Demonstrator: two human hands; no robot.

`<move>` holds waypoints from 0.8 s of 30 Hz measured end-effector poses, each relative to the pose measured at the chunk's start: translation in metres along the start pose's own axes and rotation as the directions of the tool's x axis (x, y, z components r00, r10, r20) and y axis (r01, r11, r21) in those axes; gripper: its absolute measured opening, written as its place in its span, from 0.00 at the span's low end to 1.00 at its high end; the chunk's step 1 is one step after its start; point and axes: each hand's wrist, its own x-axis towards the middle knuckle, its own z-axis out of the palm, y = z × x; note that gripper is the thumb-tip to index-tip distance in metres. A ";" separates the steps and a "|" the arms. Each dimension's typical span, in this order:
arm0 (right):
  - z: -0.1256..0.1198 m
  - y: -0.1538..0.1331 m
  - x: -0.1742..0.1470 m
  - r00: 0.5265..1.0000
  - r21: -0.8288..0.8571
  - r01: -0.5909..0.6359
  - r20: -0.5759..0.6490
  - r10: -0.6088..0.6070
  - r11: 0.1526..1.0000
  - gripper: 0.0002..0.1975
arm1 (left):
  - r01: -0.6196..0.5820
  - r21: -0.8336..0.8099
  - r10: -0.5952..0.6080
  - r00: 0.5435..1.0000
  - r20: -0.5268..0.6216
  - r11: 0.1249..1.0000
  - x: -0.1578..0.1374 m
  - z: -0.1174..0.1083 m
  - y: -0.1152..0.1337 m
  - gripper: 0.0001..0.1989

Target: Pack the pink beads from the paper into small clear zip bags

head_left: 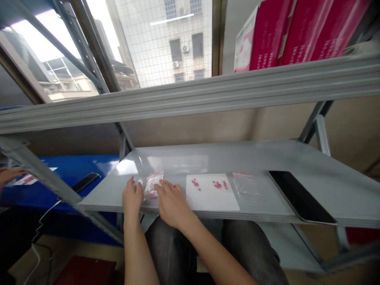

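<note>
A small clear zip bag (154, 179) with pink pieces in it lies on the grey shelf, between my hands. My left hand (132, 196) is at the bag's left side, its fingers apart; a tiny pinkish spot shows by the fingertips, too small to name. From the right, my right hand (172, 202) reaches over the bag, index finger stretched onto it and the other fingers loosely bent. Right of this hand lies a white sheet (208, 200) bearing pink pieces (217, 185) in separate small clusters. Beside the sheet is a second clear zip bag (246, 185), lying flat.
A black tablet (299, 194) rests at the right, its near corner over the front edge of the grey shelf (285, 154). An upper shelf beam (190, 101) crosses above, carrying red boxes (271, 35). Leftward, another person's hand (11, 174) and a phone (86, 182) are at a blue table.
</note>
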 end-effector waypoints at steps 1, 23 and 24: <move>0.010 -0.006 0.002 1.000 -0.017 0.006 0.017 -0.006 1.000 0.26 | -0.019 -0.008 0.019 0.999 0.030 1.000 -0.001 0.001 0.002 0.23; -0.019 0.047 -0.045 0.984 0.176 -0.042 -0.165 0.071 0.983 0.13 | -0.226 -0.226 0.269 0.945 0.184 0.948 -0.057 0.035 0.082 0.19; -0.021 0.047 -0.045 0.977 0.200 -0.030 -0.202 0.071 0.979 0.13 | -0.213 -0.237 0.258 0.950 0.176 0.948 -0.057 0.034 0.082 0.18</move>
